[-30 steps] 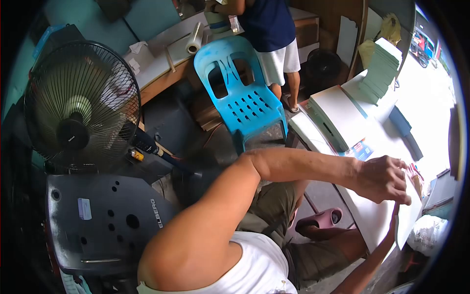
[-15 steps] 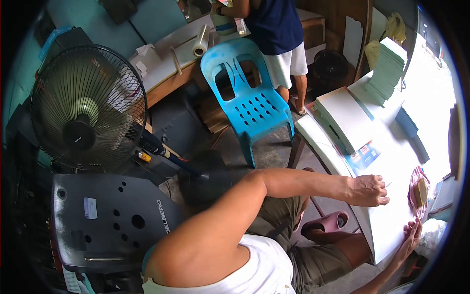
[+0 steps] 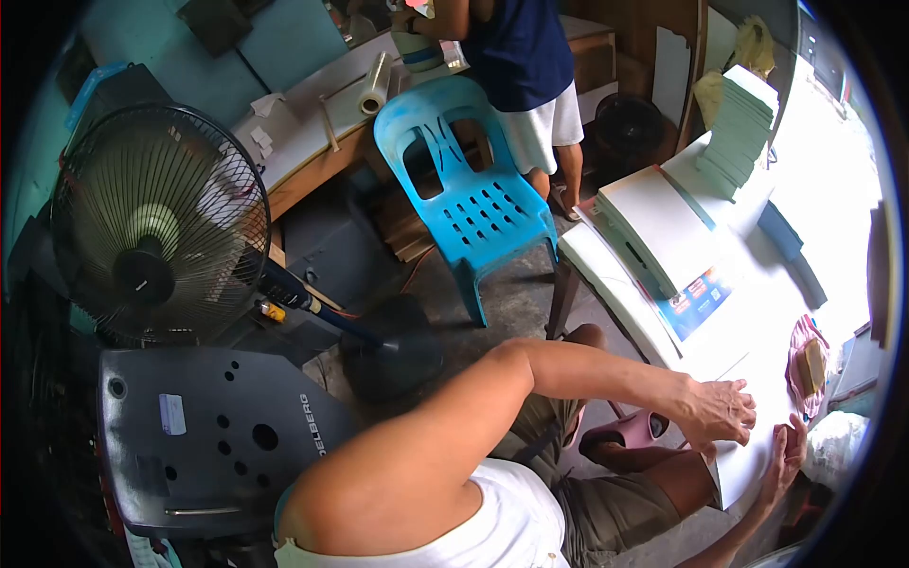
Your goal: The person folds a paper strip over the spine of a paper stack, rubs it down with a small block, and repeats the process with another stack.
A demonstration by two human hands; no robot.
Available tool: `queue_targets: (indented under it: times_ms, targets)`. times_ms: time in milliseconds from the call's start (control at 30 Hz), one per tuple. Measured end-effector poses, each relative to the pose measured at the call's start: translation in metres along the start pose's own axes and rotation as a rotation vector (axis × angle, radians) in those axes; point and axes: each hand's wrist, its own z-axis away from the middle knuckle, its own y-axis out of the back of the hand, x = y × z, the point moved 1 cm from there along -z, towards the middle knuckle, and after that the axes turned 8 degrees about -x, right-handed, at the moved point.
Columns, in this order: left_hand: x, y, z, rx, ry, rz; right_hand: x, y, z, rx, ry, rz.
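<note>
My left hand rests palm down on white paper near the table's front corner, its fingers spread and slightly bent. Beside it, at the paper's right edge, is my right hand, its fingers apart and touching the edge. Neither hand visibly grips anything. Just beyond my right hand lies a pink-and-white striped cloth with a tan block on it.
Stacked paper and a colourful printed sheet lie farther up the table. A blue chair stands in the middle, a fan at left. Another person stands at the back bench.
My left hand has moved down across the paper toward my right hand, and its fingers have gone from curled to spread. My right hand has shifted slightly left. The whole view has shifted slightly.
</note>
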Motion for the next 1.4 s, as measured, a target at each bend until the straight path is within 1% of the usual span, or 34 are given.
queue_targets:
  times_ms: [200, 367, 500, 600, 700, 800, 900, 1000, 1100, 1200, 1300, 1400]
  targets:
    - [-0.003, 0.003, -0.003, -0.066, 0.005, 0.006, -0.006, -0.004, 0.001, -0.045, 0.044, 0.074]
    - [-0.005, -0.003, -0.003, 0.025, -0.021, 0.008, -0.014, -0.010, -0.001, -0.071, 0.061, 0.118]
    - [0.000, -0.009, -0.003, 0.052, -0.041, -0.032, -0.020, -0.010, 0.001, -0.111, 0.022, 0.045]
    - [0.001, -0.015, -0.006, -0.006, -0.027, -0.013, -0.024, -0.015, 0.002, -0.123, 0.005, 0.009]
    - [-0.002, -0.011, -0.007, -0.001, -0.052, 0.084, -0.029, -0.019, 0.001, -0.165, 0.038, 0.026]
    - [-0.007, -0.005, -0.009, -0.060, -0.102, 0.043, -0.049, -0.018, 0.003, -0.271, -0.039, 0.063]
    - [-0.010, -0.008, -0.008, -0.023, -0.156, 0.133, -0.057, -0.021, 0.003, -0.264, -0.046, 0.074]
    - [-0.013, -0.007, -0.009, -0.052, -0.161, 0.205, -0.053, -0.023, 0.004, -0.235, -0.032, 0.064]
    - [-0.019, -0.006, -0.009, -0.041, -0.176, 0.228, -0.054, -0.023, 0.003, -0.249, -0.031, 0.052]
    - [-0.024, -0.011, -0.017, -0.063, -0.145, 0.214, -0.048, -0.020, 0.002, -0.251, -0.023, 0.054]
    - [-0.022, -0.011, -0.023, -0.109, -0.111, 0.058, -0.049, -0.022, 0.001, -0.252, -0.028, 0.033]
    - [-0.007, 0.006, -0.012, -0.105, -0.169, 0.094, -0.056, -0.024, 0.001, -0.249, -0.038, 0.064]
